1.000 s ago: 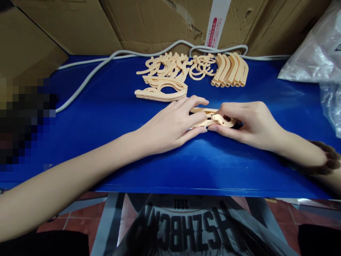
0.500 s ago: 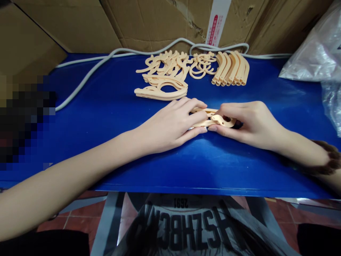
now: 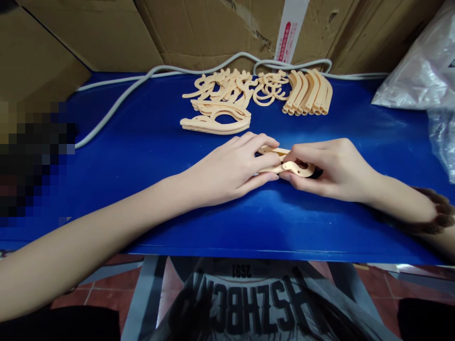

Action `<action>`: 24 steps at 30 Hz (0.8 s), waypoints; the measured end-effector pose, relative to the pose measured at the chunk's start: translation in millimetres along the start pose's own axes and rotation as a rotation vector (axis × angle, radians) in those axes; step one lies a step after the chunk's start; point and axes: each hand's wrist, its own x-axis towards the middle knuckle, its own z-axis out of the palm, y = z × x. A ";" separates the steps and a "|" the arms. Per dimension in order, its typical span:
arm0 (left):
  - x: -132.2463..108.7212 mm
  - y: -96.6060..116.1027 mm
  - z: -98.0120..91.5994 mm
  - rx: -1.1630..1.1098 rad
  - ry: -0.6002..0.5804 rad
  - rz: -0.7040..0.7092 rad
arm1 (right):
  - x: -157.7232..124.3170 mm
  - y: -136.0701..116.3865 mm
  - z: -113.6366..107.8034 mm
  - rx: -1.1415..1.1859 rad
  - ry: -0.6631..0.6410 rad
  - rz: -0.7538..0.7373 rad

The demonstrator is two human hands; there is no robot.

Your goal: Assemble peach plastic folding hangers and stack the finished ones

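Here, a cream hook (image 3: 304,174) met a longer cream piece (image 3: 273,169) at the middle of the blue table (image 3: 284,227). The right hand (image 3: 337,166) pinched the hook between thumb and fingers; the left hand (image 3: 238,166), fingers curled close, held the longer piece. Beyond lay stacked cream pieces (image 3: 216,126), looped hooks (image 3: 265,100) and curved arms (image 3: 313,92), before a white cable (image 3: 122,97).

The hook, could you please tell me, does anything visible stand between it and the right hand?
Nothing visible does: the right hand has the hook between thumb and fingers. The left hand holds the long piece next to it, and the stacked pieces lie beyond, not between.
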 end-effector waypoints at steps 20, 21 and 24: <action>2.2 10.0 -3.2 -0.361 -0.010 -0.187 | -8.9 -7.1 7.9 -0.033 0.109 -0.345; 1.9 10.0 -2.9 -0.353 -0.004 -0.183 | -8.9 -8.9 6.1 -0.034 0.080 -0.336; 1.6 10.5 -3.6 -0.320 0.025 -0.161 | -9.0 -13.8 1.2 -0.025 0.033 -0.323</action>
